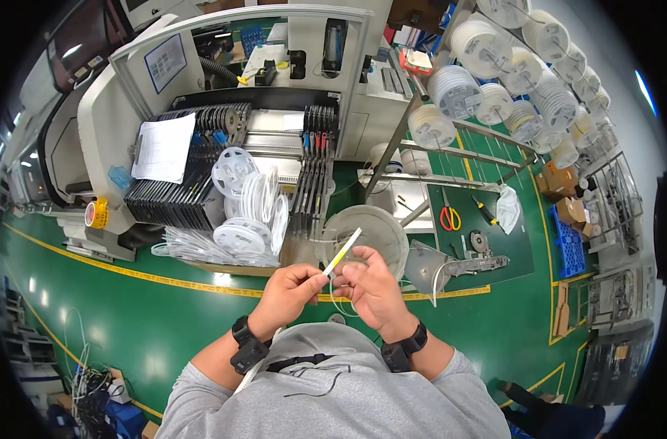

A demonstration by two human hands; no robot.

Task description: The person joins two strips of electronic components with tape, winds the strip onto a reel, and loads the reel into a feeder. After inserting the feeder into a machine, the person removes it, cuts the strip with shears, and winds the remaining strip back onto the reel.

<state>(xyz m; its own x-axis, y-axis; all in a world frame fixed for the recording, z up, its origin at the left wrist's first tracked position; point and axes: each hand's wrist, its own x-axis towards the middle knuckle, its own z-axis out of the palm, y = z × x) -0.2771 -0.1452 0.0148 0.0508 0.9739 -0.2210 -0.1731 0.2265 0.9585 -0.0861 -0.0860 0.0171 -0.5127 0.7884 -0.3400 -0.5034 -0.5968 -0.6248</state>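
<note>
In front of my chest I hold a narrow white tape strip (pixel 355 238) with a yellow section in its middle; its far end sticks up and to the right. My left hand (pixel 291 294) is closed, pinching the strip's near end between thumb and forefinger. Close by on the right, my right hand (pixel 374 287) has its thumb and fingers curled together at the strip's side. What exactly its fingertips grip is too small to tell. A thin pale tape loop (pixel 336 301) hangs below, between the two hands.
Ahead stands a machine with a bank of black feeders (pixel 174 197) and a pile of white reels (pixel 243 235). Beyond my hands is a round bin (pixel 381 227). To the right, a green-topped surface holds scissors (pixel 449 217) and a feeder (pixel 480 265), below a rack of reels (pixel 456 91).
</note>
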